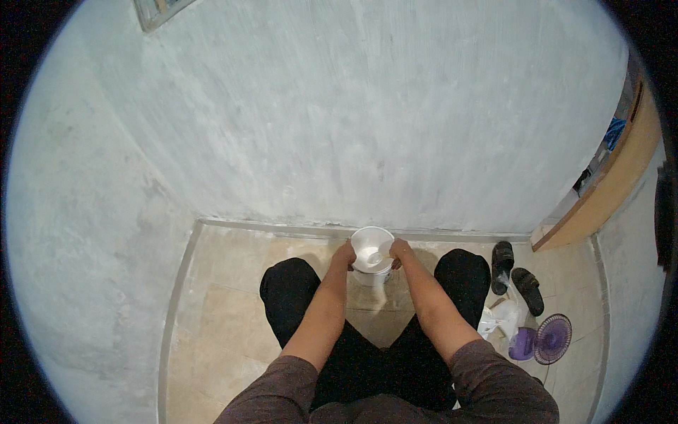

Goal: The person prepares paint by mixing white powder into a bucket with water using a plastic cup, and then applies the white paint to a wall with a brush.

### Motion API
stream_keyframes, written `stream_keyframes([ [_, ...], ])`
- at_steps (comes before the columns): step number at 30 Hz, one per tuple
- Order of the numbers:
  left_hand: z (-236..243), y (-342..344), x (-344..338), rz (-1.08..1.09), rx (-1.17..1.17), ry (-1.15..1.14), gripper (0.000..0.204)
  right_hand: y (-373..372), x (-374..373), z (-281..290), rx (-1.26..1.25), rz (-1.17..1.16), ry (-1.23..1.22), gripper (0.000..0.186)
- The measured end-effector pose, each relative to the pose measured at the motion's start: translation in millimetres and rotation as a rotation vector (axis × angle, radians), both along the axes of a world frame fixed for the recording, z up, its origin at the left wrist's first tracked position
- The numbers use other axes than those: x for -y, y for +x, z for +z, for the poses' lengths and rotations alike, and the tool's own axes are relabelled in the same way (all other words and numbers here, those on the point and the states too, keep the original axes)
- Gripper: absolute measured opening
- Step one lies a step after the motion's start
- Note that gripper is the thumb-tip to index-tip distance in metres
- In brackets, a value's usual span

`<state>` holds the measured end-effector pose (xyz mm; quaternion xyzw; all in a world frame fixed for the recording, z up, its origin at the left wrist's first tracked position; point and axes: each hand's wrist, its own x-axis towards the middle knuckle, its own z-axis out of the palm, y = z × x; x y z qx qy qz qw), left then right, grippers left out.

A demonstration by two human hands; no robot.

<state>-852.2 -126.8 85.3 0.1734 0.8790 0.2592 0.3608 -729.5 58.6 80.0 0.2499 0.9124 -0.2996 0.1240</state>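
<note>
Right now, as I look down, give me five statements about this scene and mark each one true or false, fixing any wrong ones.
1. The left hand and right hand are at opposite sides of the white bucket. True.
2. The dark sandals lie on the person's left. False; the dark sandals are on the right.
3. The white bucket is between the person's knees. True.
4. The wall ahead is bright red. False; it is pale grey.
5. A purple round object is on the right. True.

Bucket [362, 242] is showing white; wall [353, 127] is reading mottled pale grey. Floor [222, 290] is showing beige; trousers [364, 385], black; shirt [501, 381], brownish purple; sandals [528, 291], blackish; disc [553, 338], purple, radially lined.
</note>
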Motion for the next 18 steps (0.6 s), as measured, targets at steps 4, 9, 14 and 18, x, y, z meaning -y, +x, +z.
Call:
stream_keyframes([
  [4, 8, 18, -12, -0.053, -0.001, 0.001, 0.092, 9, -19, -21, 0.031, -0.116, -0.015, 0.016],
  [9, 10, 21, -15, -0.005, 0.031, 0.027, 0.092, 5, -23, -39, -0.076, -0.200, 0.131, 0.023],
  [14, 22, 31, -33, -0.010, 0.075, 0.074, 0.092, 10, -55, -38, -0.016, -0.230, 0.071, 0.025],
  [18, 15, 16, 0, 0.049, 0.081, 0.047, 0.093, 3, -9, -18, -0.058, -0.252, -0.075, 0.027],
])
